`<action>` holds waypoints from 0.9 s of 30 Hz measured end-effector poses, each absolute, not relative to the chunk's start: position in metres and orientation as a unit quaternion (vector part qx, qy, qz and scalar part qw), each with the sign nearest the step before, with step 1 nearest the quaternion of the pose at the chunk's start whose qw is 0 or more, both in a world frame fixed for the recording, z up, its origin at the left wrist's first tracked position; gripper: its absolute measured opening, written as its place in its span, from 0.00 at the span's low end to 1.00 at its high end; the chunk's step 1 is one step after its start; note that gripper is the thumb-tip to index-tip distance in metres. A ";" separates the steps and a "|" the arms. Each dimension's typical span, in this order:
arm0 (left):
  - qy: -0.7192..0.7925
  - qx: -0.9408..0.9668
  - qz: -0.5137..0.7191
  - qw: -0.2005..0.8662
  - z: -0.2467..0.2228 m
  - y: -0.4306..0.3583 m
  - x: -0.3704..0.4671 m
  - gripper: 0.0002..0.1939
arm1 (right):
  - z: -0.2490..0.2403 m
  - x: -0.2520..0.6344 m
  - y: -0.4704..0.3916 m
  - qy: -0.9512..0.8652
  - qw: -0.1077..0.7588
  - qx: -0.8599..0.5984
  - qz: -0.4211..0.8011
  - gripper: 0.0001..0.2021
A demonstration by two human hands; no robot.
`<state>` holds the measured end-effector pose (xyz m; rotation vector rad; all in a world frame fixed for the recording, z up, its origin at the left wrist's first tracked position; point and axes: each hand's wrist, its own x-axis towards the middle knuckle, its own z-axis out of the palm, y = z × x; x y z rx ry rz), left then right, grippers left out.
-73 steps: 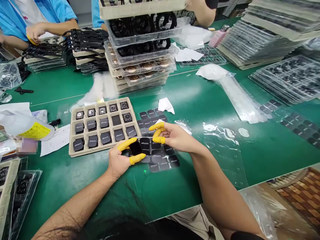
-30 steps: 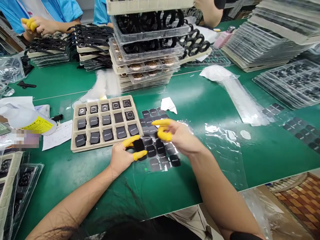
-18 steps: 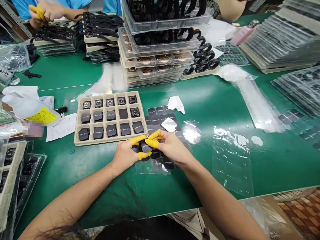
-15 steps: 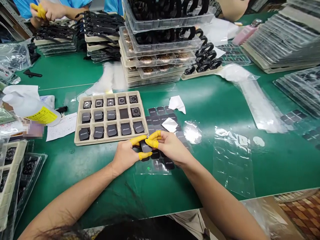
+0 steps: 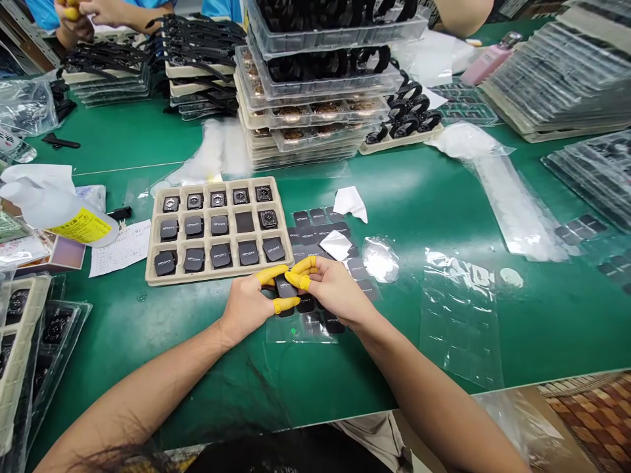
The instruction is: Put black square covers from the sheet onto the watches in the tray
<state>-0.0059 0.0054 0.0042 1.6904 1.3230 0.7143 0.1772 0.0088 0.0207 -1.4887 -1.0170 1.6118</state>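
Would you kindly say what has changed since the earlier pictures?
The right hand moved left from the label sheet onto the watch, plain black before, now lettered. A band tray appeared beside the stack. The left hand still holds the watch; the watch tray looks unchanged.

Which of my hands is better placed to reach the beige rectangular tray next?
Probably your left hand: it's nearer the beige rectangular tray and grips the black square piece by its edges. Your right hand is farther right.

"HiFuture" stands on the black covers (the yellow bottle label is illegible).
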 end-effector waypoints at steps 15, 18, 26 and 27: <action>0.530 0.649 0.301 0.455 0.010 0.005 -0.004 0.28 | 0.019 0.178 0.004 -0.482 0.298 -0.576 0.590 0.25; 0.538 0.643 0.304 0.453 0.009 0.004 -0.004 0.28 | 0.021 0.180 0.005 -0.480 0.300 -0.572 0.594 0.21; 0.543 0.643 0.311 0.442 0.008 0.004 -0.004 0.29 | 0.013 0.184 0.008 -0.460 0.318 -0.590 0.583 0.16; 0.545 0.644 0.309 0.440 0.008 0.004 -0.004 0.29 | 0.013 0.184 0.008 -0.459 0.323 -0.592 0.578 0.15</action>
